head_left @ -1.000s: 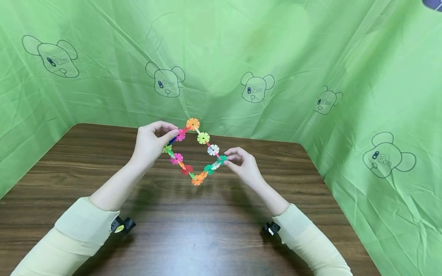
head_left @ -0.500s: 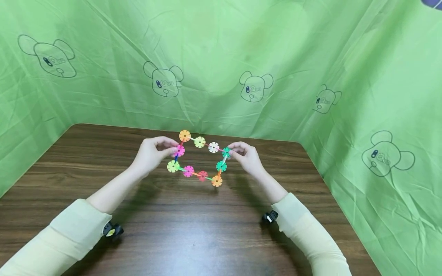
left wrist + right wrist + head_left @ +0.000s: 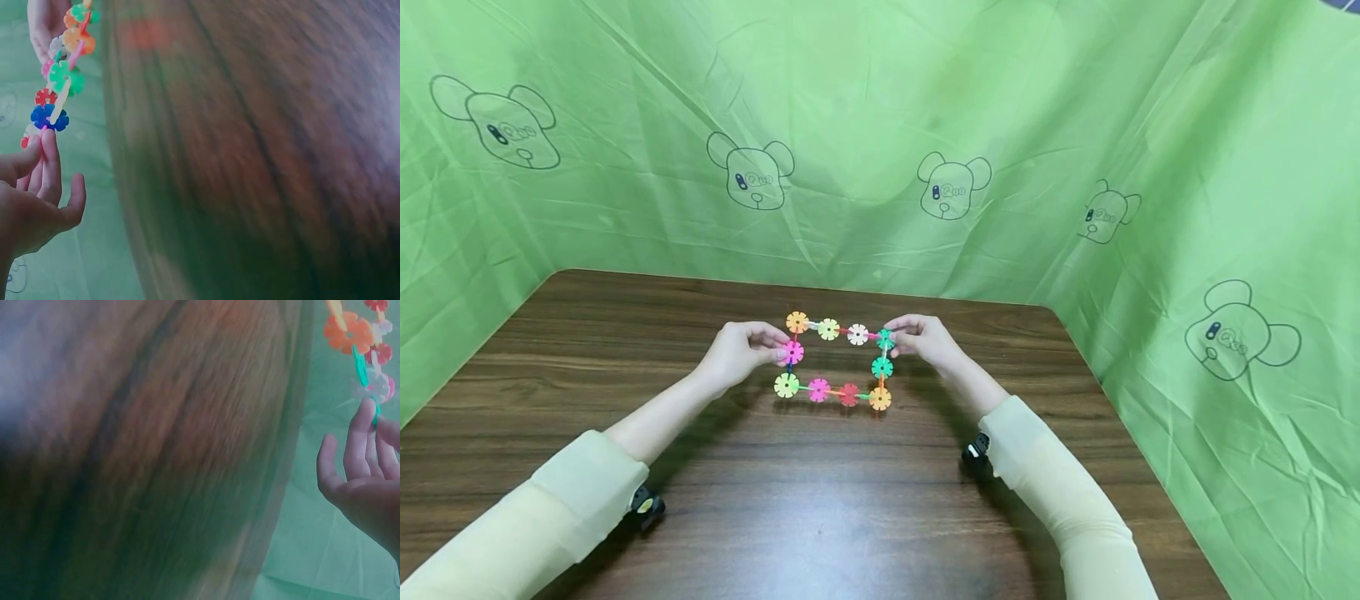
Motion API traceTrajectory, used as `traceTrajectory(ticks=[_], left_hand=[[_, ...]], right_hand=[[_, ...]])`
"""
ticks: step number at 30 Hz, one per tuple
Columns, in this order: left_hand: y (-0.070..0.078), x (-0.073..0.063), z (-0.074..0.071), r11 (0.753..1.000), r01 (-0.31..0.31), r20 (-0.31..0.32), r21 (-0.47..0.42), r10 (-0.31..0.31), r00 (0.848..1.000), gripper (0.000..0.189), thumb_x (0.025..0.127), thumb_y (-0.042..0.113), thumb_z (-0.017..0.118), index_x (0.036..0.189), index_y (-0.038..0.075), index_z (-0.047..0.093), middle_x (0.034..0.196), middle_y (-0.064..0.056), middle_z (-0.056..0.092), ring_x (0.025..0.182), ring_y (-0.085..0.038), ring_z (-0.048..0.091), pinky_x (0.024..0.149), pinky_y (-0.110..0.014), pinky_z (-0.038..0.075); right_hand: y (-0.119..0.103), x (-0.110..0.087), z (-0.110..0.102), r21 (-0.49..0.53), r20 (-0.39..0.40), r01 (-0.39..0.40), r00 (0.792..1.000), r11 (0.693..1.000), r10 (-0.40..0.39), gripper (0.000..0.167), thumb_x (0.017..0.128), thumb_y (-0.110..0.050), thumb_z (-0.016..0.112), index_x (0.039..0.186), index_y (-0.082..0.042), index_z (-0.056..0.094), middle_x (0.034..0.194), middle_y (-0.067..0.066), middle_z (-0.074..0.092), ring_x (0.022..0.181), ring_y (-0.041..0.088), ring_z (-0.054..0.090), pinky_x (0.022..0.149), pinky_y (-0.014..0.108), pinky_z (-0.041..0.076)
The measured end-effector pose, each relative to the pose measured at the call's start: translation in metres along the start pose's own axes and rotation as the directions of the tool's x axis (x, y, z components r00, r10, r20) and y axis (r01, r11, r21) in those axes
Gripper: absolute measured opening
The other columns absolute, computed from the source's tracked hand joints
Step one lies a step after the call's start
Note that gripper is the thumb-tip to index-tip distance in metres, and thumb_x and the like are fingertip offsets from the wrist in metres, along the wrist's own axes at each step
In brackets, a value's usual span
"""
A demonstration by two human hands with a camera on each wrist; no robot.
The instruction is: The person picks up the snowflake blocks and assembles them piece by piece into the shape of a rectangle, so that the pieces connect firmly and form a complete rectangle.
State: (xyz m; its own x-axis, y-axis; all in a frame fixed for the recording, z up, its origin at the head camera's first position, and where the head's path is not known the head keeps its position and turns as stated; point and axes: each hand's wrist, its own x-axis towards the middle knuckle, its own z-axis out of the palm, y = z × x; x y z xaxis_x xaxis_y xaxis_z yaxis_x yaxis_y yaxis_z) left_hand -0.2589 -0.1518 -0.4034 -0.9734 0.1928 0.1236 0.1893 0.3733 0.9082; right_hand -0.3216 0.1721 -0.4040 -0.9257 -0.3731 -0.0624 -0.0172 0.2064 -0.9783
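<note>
A rectangular frame of linked plastic snowflake discs (image 3: 829, 330) in orange, yellow, white, green, red and pink is held between both hands, low over the table in the head view. My left hand (image 3: 737, 354) pinches the pink disc (image 3: 793, 352) on its left side. At the upper right corner, my right hand (image 3: 922, 340) pinches a green disc (image 3: 886, 339). The left wrist view has a blue disc (image 3: 49, 117) just beyond the left fingertips. In the right wrist view, thumb and fingers pinch the green piece (image 3: 376, 414), below an orange disc (image 3: 348, 334).
The brown wood-grain table (image 3: 820, 492) stretches out below and around the hands. Green cloth (image 3: 857, 100) printed with bear-head outlines hangs behind it and along both sides. Black wrist cameras (image 3: 646, 505) sit at the sleeve cuffs.
The disc frame has turned from a tilted diamond to a nearly level rectangle and come down closer to the table. Both hands keep their pinch; the left hand has lowered with it.
</note>
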Motion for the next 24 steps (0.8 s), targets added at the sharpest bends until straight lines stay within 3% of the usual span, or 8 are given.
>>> traceTrajectory(ticks=[7,10,13,19,24], left_hand=[[-0.014,0.003,0.0,0.999,0.037,0.06,0.026,-0.038,0.997,0.026,0.079,0.006,0.075,0.103,-0.001,0.067,0.091,-0.016,0.07,0.077,-0.017,0.068,0.074,-0.034,0.056],[-0.018,0.004,0.001,0.998,0.055,0.085,0.027,-0.057,0.995,0.026,0.078,0.004,0.075,0.102,-0.001,0.067,0.09,-0.014,0.07,0.079,-0.017,0.067,0.073,-0.032,0.055],[-0.022,0.004,0.003,0.995,0.053,0.095,0.081,-0.061,0.994,0.024,0.078,0.004,0.075,0.101,0.001,0.068,0.089,-0.011,0.07,0.08,-0.018,0.066,0.073,-0.028,0.054],[-0.022,0.003,0.008,0.974,0.001,0.093,0.225,-0.022,0.995,0.02,0.077,0.007,0.076,0.096,0.007,0.07,0.086,-0.005,0.071,0.083,-0.021,0.066,0.077,-0.034,0.049],[-0.024,0.003,0.008,0.956,-0.029,0.105,0.291,-0.001,0.995,0.018,0.077,0.01,0.078,0.093,0.008,0.071,0.083,-0.003,0.071,0.081,-0.021,0.066,0.078,-0.038,0.048]], right_hand=[[0.009,0.013,-0.005,-0.087,0.083,-0.019,0.996,0.996,0.027,0.028,0.092,-0.001,0.057,0.118,0.007,0.058,0.097,0.015,0.067,0.078,0.021,0.066,0.086,0.047,0.052],[0.012,0.017,-0.008,-0.169,0.117,-0.007,0.993,0.986,0.027,0.03,0.09,-0.002,0.061,0.12,0.002,0.059,0.102,0.014,0.066,0.086,0.019,0.063,0.083,0.046,0.052],[0.015,0.021,-0.011,-0.267,0.146,0.013,0.989,0.964,0.027,0.033,0.087,-0.002,0.064,0.12,-0.002,0.061,0.105,0.013,0.064,0.088,0.017,0.061,0.074,0.041,0.052],[0.02,0.027,-0.014,-0.415,0.184,0.038,0.982,0.909,0.044,0.031,0.084,-0.005,0.069,0.115,-0.006,0.065,0.103,0.01,0.067,0.091,0.015,0.06,0.074,0.027,0.05],[0.023,0.029,-0.013,-0.458,0.202,0.044,0.978,0.888,0.056,0.029,0.084,-0.006,0.07,0.113,-0.006,0.066,0.104,0.008,0.069,0.095,0.015,0.061,0.08,0.026,0.05]])
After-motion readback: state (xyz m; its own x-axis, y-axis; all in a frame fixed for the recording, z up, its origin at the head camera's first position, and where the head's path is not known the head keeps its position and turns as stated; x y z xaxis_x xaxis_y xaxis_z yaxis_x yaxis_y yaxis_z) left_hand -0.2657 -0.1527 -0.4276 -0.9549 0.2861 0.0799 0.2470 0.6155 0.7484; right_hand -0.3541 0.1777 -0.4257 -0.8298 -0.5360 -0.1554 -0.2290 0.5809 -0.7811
